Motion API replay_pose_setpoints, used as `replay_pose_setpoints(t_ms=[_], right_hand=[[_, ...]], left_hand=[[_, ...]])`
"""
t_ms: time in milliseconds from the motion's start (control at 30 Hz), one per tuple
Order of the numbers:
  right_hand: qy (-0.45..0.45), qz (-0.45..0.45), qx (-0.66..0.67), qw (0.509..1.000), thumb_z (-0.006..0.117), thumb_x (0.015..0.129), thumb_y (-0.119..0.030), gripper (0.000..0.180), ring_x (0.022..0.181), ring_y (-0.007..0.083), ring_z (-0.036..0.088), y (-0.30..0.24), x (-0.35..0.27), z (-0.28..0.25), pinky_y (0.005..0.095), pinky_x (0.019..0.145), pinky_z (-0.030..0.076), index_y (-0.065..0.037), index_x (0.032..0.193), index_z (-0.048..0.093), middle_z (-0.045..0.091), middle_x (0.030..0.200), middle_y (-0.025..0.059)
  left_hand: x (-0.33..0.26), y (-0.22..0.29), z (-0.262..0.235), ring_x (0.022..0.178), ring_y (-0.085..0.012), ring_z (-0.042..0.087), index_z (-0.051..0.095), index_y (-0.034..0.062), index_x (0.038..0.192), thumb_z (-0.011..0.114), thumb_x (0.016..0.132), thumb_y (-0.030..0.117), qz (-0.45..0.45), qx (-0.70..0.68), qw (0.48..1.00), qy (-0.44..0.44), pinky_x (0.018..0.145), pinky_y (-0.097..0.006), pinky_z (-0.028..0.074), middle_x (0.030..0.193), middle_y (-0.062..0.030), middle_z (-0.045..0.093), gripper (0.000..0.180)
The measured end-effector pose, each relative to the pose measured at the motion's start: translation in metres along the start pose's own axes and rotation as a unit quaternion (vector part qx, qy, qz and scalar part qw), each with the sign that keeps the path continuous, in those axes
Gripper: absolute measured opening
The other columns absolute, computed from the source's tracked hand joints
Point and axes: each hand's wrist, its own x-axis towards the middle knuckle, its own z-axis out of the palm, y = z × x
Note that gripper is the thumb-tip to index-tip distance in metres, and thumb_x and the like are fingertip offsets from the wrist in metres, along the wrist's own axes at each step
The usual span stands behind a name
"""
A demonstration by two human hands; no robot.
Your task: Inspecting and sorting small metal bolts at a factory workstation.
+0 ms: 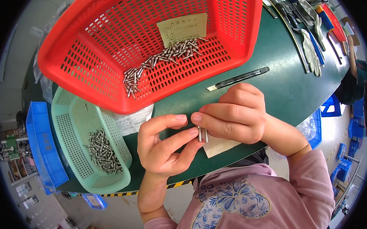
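Observation:
My left hand and my right hand meet over the near edge of the green table. Between their fingertips two small metal pins stand upright side by side; their upper ends are hidden behind my fingers. My left thumb and a fingertip close on the left pin, while its index finger is raised apart. My right fingers are curled, pinching the pins from the other side. Similar metal pins lie in the red basket with a yellowish paper card. More pins are heaped in the light green basket.
Beyond my right hand a black utility knife lies with its blade exposed. Under my hands sits a beige paper. A blue bin stands far left. Gloves and tools occupy the table's far right, near another person.

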Motion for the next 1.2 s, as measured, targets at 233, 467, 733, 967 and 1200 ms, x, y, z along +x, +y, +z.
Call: replay_pose_setpoints(t_ms=[233, 467, 733, 967, 1200], right_hand=[[-0.014, -0.012, 0.017, 1.000, 0.070, 0.057, -0.013, 0.031, 0.054, 0.0099, 0.047, 0.000, 0.006, 0.004, 0.0232, 0.046, 0.034, -0.007, 0.087, 0.069, 0.059, 0.074, -0.0022], [-0.122, 0.073, 0.084, 0.986, 0.067, 0.050, -0.010, 0.035, 0.060, 0.0187, 0.054, 0.004, 0.050, 0.019, 0.0309, 0.050, 0.042, -0.009, 0.084, 0.069, 0.060, 0.074, 0.0024], [-0.396, -0.117, 0.092, 0.906, 0.065, 0.060, -0.017, 0.001, 0.070, 0.0177, 0.060, -0.077, 0.115, 0.125, 0.0288, 0.064, 0.040, -0.016, 0.060, 0.065, 0.062, 0.064, 0.0000], [-0.364, 0.038, 0.029, 0.930, 0.064, 0.064, -0.013, 0.008, 0.069, 0.0287, 0.060, -0.004, 0.100, 0.100, 0.0409, 0.062, 0.049, -0.007, 0.068, 0.060, 0.058, 0.067, 0.0086], [-0.412, 0.139, -0.025, 0.900, 0.063, 0.074, -0.017, 0.020, 0.077, 0.0288, 0.062, 0.062, 0.060, 0.102, 0.0408, 0.066, 0.050, -0.009, 0.092, 0.068, 0.064, 0.078, 0.0106]], left_hand=[[-0.001, -0.002, -0.006, 0.075, -0.0174, 0.059, 0.068, 0.0052, 0.088, 0.079, 0.063, 0.004, 0.013, 0.023, 0.999, 0.020, 0.061, -0.024, 0.052, 0.097, -0.0119, 0.058, 0.028], [-0.001, -0.006, 0.008, 0.072, -0.0272, 0.059, 0.062, 0.0008, 0.081, 0.069, 0.065, 0.009, -0.067, 0.139, 0.988, -0.012, 0.062, -0.037, 0.050, 0.092, -0.0114, 0.057, 0.020], [-0.019, -0.022, 0.014, 0.104, -0.0295, 0.051, 0.060, 0.0077, 0.107, 0.067, 0.075, 0.026, -0.201, 0.090, 0.968, -0.122, 0.086, -0.042, 0.041, 0.112, -0.0112, 0.054, 0.038], [-0.015, -0.011, 0.017, 0.094, -0.0317, 0.053, 0.059, 0.0003, 0.096, 0.063, 0.071, 0.011, -0.153, 0.204, 0.948, -0.193, 0.078, -0.043, 0.042, 0.099, -0.0149, 0.056, 0.028], [-0.016, -0.012, 0.019, 0.096, -0.0288, 0.052, 0.061, 0.0002, 0.078, 0.064, 0.068, 0.010, -0.090, 0.177, 0.976, -0.094, 0.079, -0.040, 0.042, 0.098, -0.0129, 0.054, 0.014]])
